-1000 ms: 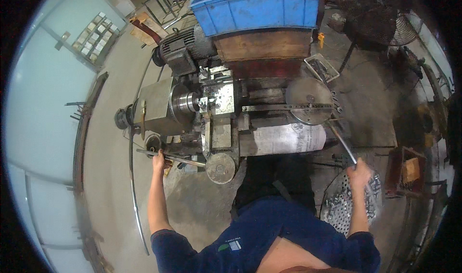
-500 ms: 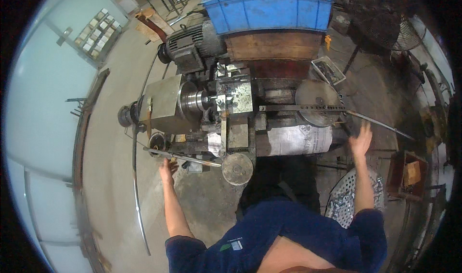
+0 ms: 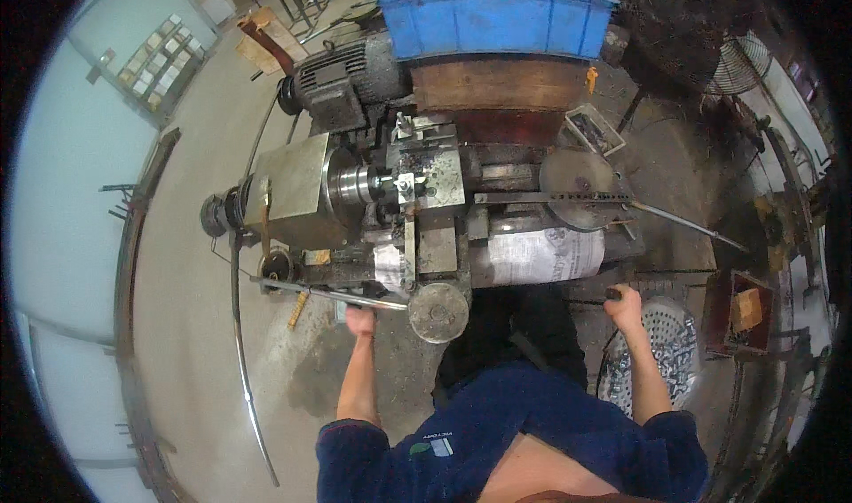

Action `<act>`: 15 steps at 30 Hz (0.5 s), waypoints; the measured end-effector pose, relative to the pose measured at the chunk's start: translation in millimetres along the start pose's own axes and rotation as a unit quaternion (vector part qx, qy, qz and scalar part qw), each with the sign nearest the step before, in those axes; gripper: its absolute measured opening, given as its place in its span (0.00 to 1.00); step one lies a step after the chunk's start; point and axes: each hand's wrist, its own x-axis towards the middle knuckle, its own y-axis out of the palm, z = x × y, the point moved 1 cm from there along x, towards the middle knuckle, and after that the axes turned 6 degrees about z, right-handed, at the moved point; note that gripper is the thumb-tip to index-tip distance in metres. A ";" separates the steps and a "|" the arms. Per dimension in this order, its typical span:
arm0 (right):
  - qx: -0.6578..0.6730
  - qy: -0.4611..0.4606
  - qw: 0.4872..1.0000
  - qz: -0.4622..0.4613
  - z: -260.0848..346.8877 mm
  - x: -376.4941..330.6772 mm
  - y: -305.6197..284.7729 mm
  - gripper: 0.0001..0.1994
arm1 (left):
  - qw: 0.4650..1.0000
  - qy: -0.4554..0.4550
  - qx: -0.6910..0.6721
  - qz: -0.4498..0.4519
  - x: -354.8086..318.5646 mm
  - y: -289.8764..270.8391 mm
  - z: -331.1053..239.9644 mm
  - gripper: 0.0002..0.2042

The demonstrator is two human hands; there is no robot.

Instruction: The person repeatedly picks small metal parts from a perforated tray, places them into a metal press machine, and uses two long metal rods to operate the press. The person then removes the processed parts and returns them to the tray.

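Just below a long metal lever (image 3: 311,287) on the near side of a lathe-like machine is my left hand (image 3: 360,320), its fingers curled. The lever partly hides them, so what they hold cannot be made out. The lever runs to a round metal disc (image 3: 438,313). On the other side, my right hand (image 3: 627,308) is closed around a dark handle (image 3: 612,294), above the edge of a perforated metal tray (image 3: 652,339) with small metal parts. Between the hands are the machine's bright cylindrical chuck (image 3: 355,185) and its greasy tool slide (image 3: 439,176).
A blue crate (image 3: 497,19) rests on a wooden box (image 3: 497,84) behind the machine, beside an electric motor (image 3: 351,73). A second rod (image 3: 688,223) sticks out to the right. White sacking (image 3: 546,255) covers part of the bed. A reddish box (image 3: 741,317) stands at right.
My left hand has moved right along the lever, its fingers curling. My right hand has come down and inward from beside the right rod, going from open to closed on the dark handle.
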 end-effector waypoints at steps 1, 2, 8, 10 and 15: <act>-0.015 0.006 1.000 0.005 2.7 -2.5 0.3 0.17 | 0.990 -0.005 -0.068 0.123 4.4 -5.9 -14.8 0.23; -0.016 -0.013 1.000 0.001 5.0 -2.5 -0.1 0.17 | 0.960 -0.016 -0.137 0.245 6.9 -33.1 -31.5 0.24; -0.019 -0.103 0.994 -0.012 40.6 21.1 -29.7 0.16 | 0.898 0.100 0.147 0.403 43.0 -122.2 -14.8 0.24; -0.023 -0.126 0.992 -0.022 61.5 33.4 -44.2 0.15 | 0.894 0.092 0.131 0.419 44.9 -120.3 -13.4 0.24; -0.011 -0.244 0.970 -0.016 145.2 80.6 -54.3 0.15 | 0.920 0.047 -0.013 0.390 60.7 -130.5 34.1 0.23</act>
